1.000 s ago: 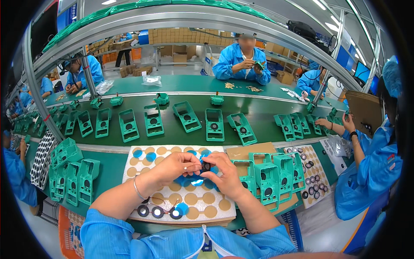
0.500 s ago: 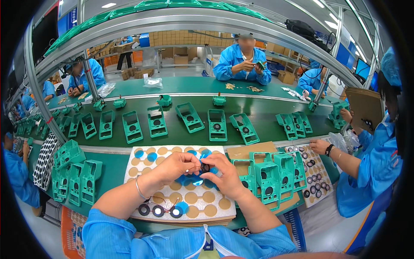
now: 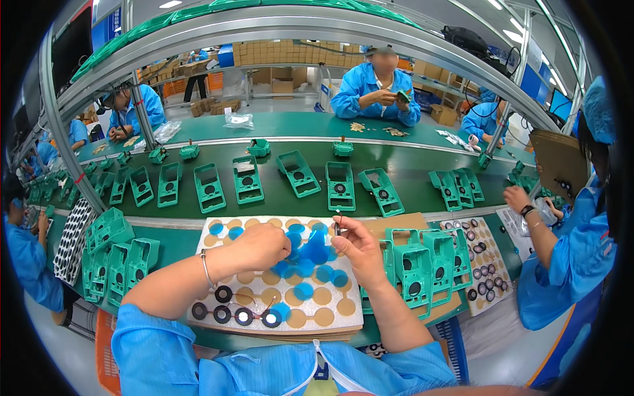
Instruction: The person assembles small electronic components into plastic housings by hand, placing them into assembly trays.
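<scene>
My right hand [image 3: 361, 252] pinches a small black round speaker [image 3: 337, 226], turned edge-on, between thumb and fingers. To its left, my left hand [image 3: 259, 247] has its fingers curled together over the sheet; whatever they hold, if anything, is hidden. Translucent blue film discs [image 3: 313, 250] lie loosely heaped between my hands. Under them is a white foam sheet [image 3: 228, 266] bearing rows of tan round pads [image 3: 321, 295]. Several black ring-shaped speakers [image 3: 244, 316] with thin wires rest on its near left part, below my left forearm.
Green plastic housings [image 3: 416, 270] stand stacked right of the sheet, and more housings [image 3: 122, 264] at the left. Others line the dark green conveyor [image 3: 277, 206] beyond. A co-worker's arm [image 3: 538, 228] reaches in at the right, above another pad sheet [image 3: 489, 261]. A metal frame crosses overhead.
My hands have moved apart, the left one leftward and the right one rightward with the speaker. The blue discs between them and more speakers by my left forearm now show.
</scene>
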Demonstrator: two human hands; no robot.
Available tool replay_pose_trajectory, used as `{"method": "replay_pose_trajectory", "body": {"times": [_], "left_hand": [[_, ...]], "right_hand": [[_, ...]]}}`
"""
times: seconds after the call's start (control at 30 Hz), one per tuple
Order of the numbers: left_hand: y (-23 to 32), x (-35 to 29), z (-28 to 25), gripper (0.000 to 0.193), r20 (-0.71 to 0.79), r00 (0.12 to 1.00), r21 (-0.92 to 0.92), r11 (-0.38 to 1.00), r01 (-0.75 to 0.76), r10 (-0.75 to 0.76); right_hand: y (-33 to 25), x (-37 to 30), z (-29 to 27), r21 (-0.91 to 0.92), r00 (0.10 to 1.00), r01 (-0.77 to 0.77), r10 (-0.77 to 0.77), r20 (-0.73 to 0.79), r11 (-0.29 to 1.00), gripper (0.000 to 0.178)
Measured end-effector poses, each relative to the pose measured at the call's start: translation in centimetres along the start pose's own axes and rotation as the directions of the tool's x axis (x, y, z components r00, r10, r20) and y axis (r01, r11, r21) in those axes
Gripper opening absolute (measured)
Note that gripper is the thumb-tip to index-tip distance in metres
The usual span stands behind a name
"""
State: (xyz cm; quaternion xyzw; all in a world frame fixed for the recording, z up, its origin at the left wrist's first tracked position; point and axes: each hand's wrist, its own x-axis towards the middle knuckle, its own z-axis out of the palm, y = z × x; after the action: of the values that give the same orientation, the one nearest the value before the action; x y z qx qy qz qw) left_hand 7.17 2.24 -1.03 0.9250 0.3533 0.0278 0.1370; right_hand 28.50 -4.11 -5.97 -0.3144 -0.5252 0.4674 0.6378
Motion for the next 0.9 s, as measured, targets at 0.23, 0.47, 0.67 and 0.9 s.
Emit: {"method": "replay_pose_trajectory", "body": {"times": [0.23, 0.47, 0.67, 0.9], "left_hand": [[-1.4, 3.8, -3.2, 0.013, -0.198, 0.98, -0.108, 0.994, 0.012, -0.034], [-9.5, 16.0, 0.0, 0.017, 0.065, 0.841, -0.571, 0.671, 0.473, -0.538], [-15.9, 24.3, 5.3, 0.018, 0.245, 0.698, -0.84, 0.212, 0.5, -0.673], [-17.7, 27.4, 7.0, 0.012, 0.332, 0.653, -0.876, 0.035, 0.482, -0.681]], "right_hand": [[0.0, 0.2, -0.2, 0.065, 0.999, -0.029, 0.028, 0.024, 0.997, 0.045], [0.1, 0.3, -0.6, -0.099, 0.983, 0.075, -0.09, -0.158, 0.992, 0.045], [2.5, 0.4, -1.4, -0.296, 0.96, 0.132, -0.196, -0.201, 0.946, 0.037], [1.4, 0.9, -0.6, -0.566, 0.898, 0.229, -0.396, -0.191, 0.792, 0.031]]}}
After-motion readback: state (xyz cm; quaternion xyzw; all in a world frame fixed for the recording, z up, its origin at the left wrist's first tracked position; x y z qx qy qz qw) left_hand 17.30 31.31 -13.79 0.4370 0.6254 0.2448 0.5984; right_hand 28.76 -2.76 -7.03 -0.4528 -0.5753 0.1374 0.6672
